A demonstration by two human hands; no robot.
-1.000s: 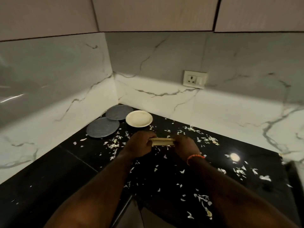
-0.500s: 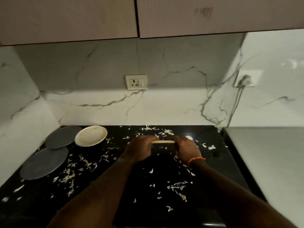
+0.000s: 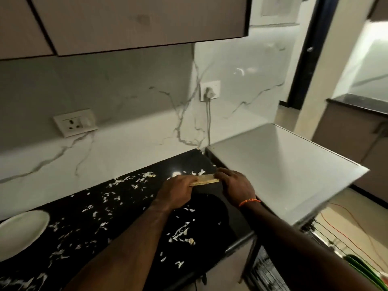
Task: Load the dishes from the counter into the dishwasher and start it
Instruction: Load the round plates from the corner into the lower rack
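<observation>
Black table (image 3: 130, 225) runs from the left frame edge to a right end just past the hands; back edge meets the marble wall (image 3: 126, 152), front edge has a rounded metal-looking trim at lower centre. Pale scraps (image 3: 180, 234) are scattered over most of the top, thickest along the back and front centre.

Dishwasher (image 3: 283, 164) sits just beside the table's right end, its flat grey top slightly higher, near corner jutting right. Below that corner, a pulled-out wire rack (image 3: 327, 234) is partly in view, cut off by the forearm and the frame; something green (image 3: 365, 269) sits in it, can't tell what. Open floor to the right of it, doorway behind.

Upper cabinets (image 3: 130, 22) overhang the back of the table, clear room underneath. Two wall sockets: one (image 3: 74, 125) above the table, one (image 3: 210, 90) with a plug and cable dropping behind the dishwasher.

White plate (image 3: 21, 232) rests at far left on the table, cut by the frame edge.

Both hands are up over the table's right end, holding a thin beige dish (image 3: 206, 179) edge-on between them. Left hand (image 3: 178, 192) grips its left end, fingers curled round. Right hand (image 3: 235, 185) grips the right end, orange band (image 3: 248, 201) on the wrist. Dish is seen edge-on only; most is hidden by the hands, shape unclear.
</observation>
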